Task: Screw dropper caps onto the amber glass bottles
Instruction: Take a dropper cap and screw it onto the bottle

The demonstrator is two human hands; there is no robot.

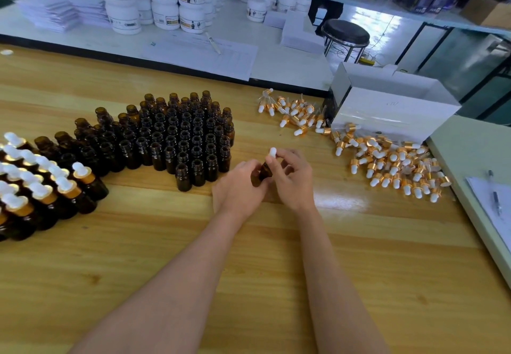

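My left hand grips an amber glass bottle above the wooden table. My right hand pinches a dropper cap with a white bulb that sits on the bottle's neck. Most of the bottle is hidden by my fingers. A dense block of open amber bottles stands to the left. Capped bottles with white bulbs and gold collars fill the far left. Loose dropper caps lie heaped on the right, with a smaller scatter of dropper caps further back.
A white cardboard box lies behind the cap heap. At the right edge a grey-green board carries papers and a pen. Beyond the table stand white jars, paper sheets and a black stool.
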